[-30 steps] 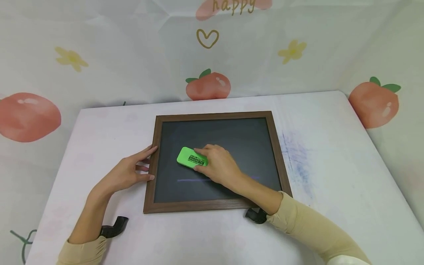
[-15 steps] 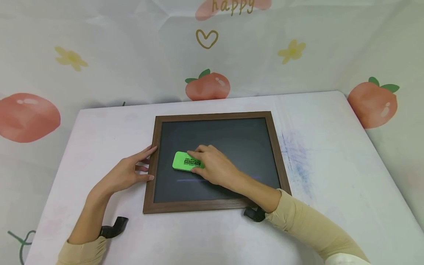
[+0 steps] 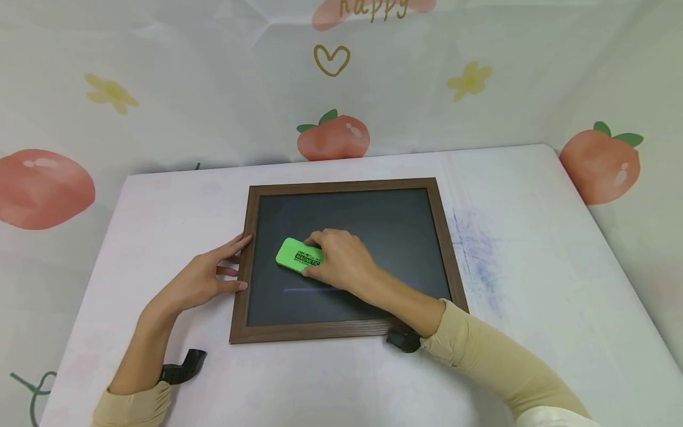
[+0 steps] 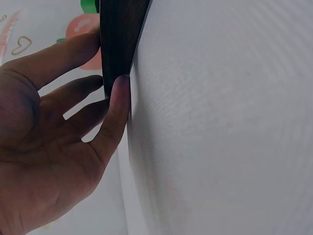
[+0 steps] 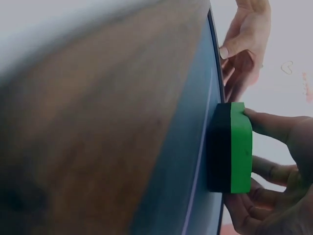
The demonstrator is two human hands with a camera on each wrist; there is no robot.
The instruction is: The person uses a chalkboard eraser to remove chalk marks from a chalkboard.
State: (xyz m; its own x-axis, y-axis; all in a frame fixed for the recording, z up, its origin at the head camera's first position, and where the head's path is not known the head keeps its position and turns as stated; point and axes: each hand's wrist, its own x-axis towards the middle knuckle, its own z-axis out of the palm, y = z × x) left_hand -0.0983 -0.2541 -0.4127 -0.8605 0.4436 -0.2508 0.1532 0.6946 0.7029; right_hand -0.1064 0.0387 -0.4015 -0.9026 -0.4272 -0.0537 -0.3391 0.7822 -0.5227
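A small blackboard (image 3: 373, 222) in a brown wooden frame (image 3: 320, 331) lies on the white table. My right hand (image 3: 347, 258) grips a green magnetic board eraser (image 3: 296, 253) between thumb and fingers, over the left half of the board. In the right wrist view the dark felt side of the eraser (image 5: 240, 149) faces the board and appears to touch it. A thin purple line (image 3: 306, 290) runs across the board below the eraser, partly hidden by my right arm. My left hand (image 3: 200, 281) rests its fingertips and thumb against the frame's left edge, fingers fairly straight.
The white table (image 3: 331, 379) has blue-purple smudges (image 3: 480, 255) to the right of the board. Black wrist devices (image 3: 185, 366) sit on both forearms. Behind the table hangs a pale backdrop (image 3: 213, 77) with printed fruit and flowers.
The eraser and my right hand have shifted left on the board, and the eraser's tilt has varied: flatter half a second ago, slanted again now. The left hand has stayed at the frame.
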